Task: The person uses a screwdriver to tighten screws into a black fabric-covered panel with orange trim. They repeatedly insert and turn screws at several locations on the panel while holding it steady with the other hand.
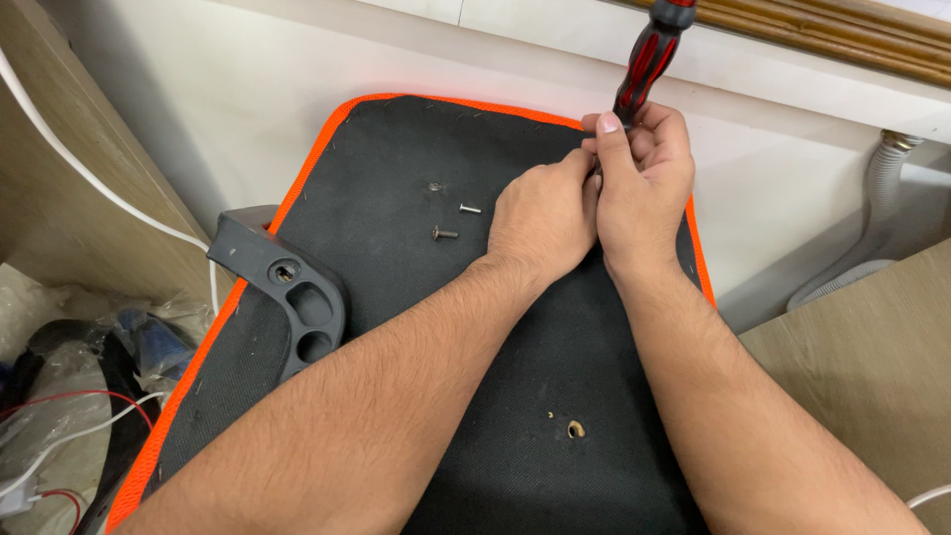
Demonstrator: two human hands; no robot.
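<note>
You work over a black seat base edged in orange, laid underside up on a pale floor. A wooden panel lies near right, a white hose far right, and a grey armrest is fixed at the base's left edge. Your right hand is wrapped around a red-and-black screwdriver at the far right edge of the base. Its long axis runs near to far, handle tilted far and right, tip hidden behind your fingers. Your left hand is closed beside it; what it pinches cannot be told. Two loose screws lie just left of it.
</note>
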